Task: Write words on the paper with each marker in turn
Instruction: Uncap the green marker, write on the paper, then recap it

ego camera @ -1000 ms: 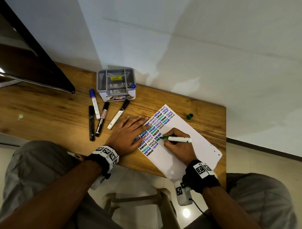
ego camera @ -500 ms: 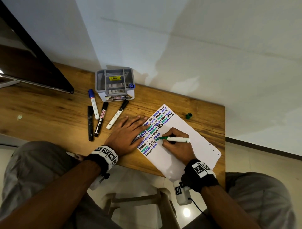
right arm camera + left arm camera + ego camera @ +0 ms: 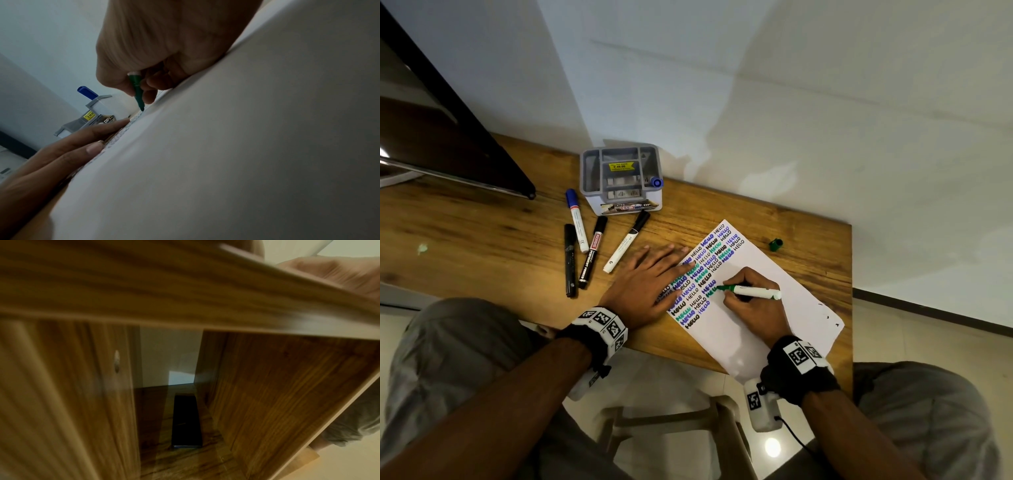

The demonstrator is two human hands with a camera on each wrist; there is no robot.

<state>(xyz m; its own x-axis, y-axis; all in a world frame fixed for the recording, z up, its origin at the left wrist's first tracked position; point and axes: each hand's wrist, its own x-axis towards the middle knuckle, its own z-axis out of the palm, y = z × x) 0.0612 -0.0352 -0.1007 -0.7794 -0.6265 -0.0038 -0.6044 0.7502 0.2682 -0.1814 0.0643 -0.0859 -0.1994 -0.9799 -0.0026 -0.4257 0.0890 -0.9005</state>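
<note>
Right hand (image 3: 751, 301) grips the green marker (image 3: 753, 292), tip on the paper (image 3: 774, 274), left hand (image 3: 645, 286) flat holding its left edge, on a wooden desk (image 3: 482, 240) against a white wall (image 3: 791, 102)

The head view looks steeply down from above the tabletop (image 3: 482, 240), with the wall beyond. The left wrist view sits below the tabletop's near edge, facing its blurred underside and a lower shelf (image 3: 185, 459). The right wrist view lies very close along the paper (image 3: 226, 162), facing the organiser (image 3: 90, 116); the head view shares the paper (image 3: 774, 274) and organiser (image 3: 619, 178).
</note>
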